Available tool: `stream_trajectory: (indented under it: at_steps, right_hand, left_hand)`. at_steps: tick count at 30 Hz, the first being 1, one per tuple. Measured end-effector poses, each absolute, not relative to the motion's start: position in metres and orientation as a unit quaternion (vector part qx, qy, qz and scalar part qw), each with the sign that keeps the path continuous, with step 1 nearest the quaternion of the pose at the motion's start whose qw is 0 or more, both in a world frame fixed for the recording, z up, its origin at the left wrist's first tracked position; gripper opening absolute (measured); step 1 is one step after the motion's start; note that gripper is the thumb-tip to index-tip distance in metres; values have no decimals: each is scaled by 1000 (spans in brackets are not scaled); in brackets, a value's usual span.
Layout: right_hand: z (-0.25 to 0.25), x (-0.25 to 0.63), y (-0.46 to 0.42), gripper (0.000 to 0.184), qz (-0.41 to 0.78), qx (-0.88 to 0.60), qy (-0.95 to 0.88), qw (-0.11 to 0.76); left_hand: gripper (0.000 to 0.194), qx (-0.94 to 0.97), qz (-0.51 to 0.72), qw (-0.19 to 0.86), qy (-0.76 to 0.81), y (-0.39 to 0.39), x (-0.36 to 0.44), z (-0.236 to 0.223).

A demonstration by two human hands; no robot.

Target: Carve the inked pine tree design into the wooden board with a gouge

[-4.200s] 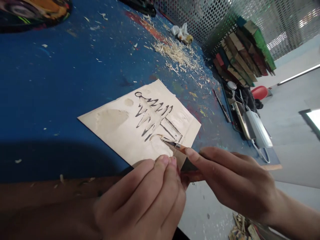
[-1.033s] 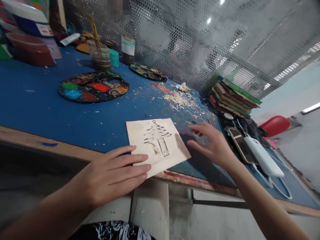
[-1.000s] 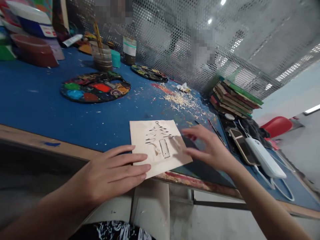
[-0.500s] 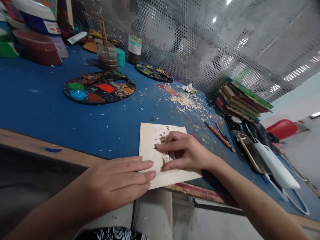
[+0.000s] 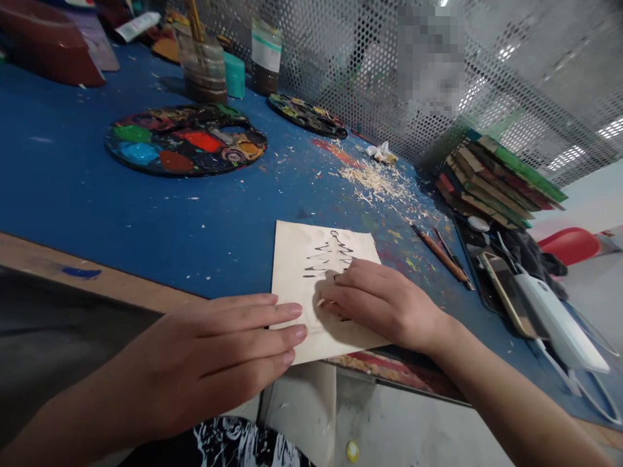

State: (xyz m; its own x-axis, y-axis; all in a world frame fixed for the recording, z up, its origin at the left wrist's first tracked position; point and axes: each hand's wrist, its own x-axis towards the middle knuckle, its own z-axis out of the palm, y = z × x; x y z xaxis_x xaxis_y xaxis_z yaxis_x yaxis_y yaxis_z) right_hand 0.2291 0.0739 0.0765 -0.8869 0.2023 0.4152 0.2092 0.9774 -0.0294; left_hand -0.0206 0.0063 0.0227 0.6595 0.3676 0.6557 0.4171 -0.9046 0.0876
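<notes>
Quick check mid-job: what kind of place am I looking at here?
Most likely an art or craft workshop: a paint-smeared palette on the blue table, wood shavings, and a carved tree board under both hands.

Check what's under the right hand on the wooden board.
The right hand lies flat on the wooden board, covering the lower part of the carved tree design. Only the tree's top shows above the fingers. Whether anything lies beneath the palm cannot be seen.
</notes>
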Motion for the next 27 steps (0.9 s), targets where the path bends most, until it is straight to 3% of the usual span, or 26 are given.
stream_trajectory:
  at_steps: [3,10,27]
  right_hand:
    - [79,228,70,23,-58,-113,-975,181]
    - [75,223,71,24,-20,-157,-973,170]
    - [84,217,77,18,150,-269,-940,146]
  left_hand:
    - [23,-914,-346,39,-209,8,-22,24]
    - [23,-915,-347,27,-204,7,-21,23]
    - [25,-913,-342,29,-223,7,-21,23]
